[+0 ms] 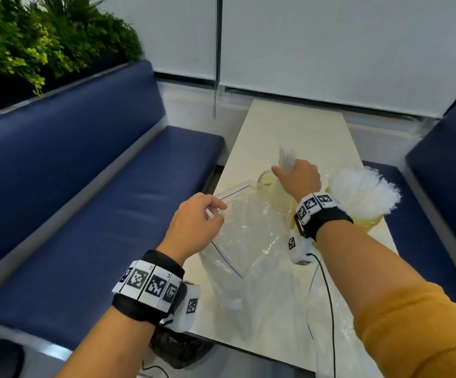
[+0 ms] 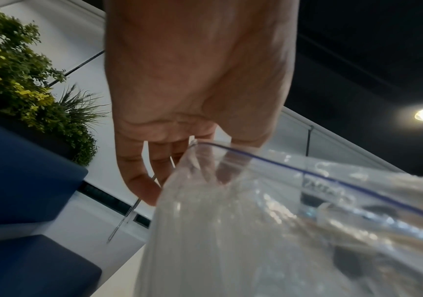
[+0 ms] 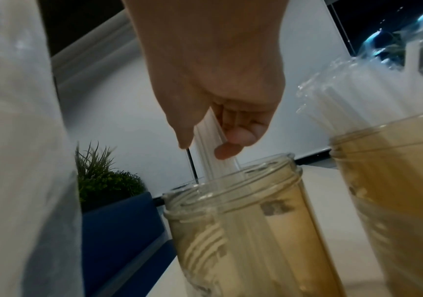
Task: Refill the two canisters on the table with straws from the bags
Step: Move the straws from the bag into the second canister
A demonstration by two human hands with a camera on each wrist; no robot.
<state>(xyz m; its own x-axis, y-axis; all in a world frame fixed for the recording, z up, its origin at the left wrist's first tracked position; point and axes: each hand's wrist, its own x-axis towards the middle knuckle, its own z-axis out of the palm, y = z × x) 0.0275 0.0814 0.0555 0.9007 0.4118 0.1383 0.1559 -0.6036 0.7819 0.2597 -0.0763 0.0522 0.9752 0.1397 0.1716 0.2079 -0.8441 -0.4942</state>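
A: What sits at the far left?

B: A long navy padded bench seat (image 1: 90, 203) runs along the left edge of the pale cream worktop (image 1: 297, 132), with a narrow gap between them.

A: And the left hand?

B: The left hand (image 1: 194, 225) hangs over the worktop's left edge, fingers (image 2: 139, 180) pinching the rim of a clear zip-top plastic bag (image 1: 245, 233), holding its mouth open.

A: Next over?

B: The right hand (image 1: 299, 177) has its fingers (image 3: 228, 148) closed around a small bundle of clear wrapped straws (image 3: 211, 140), lower ends dipping into the open mouth of a clear amber-tinted plastic canister (image 3: 241, 221).

A: Any room beyond?

B: The worktop's far half is bare. Just right stands a second amber canister (image 3: 393, 180), packed with white wrapped straws (image 1: 360, 189), near the right edge.
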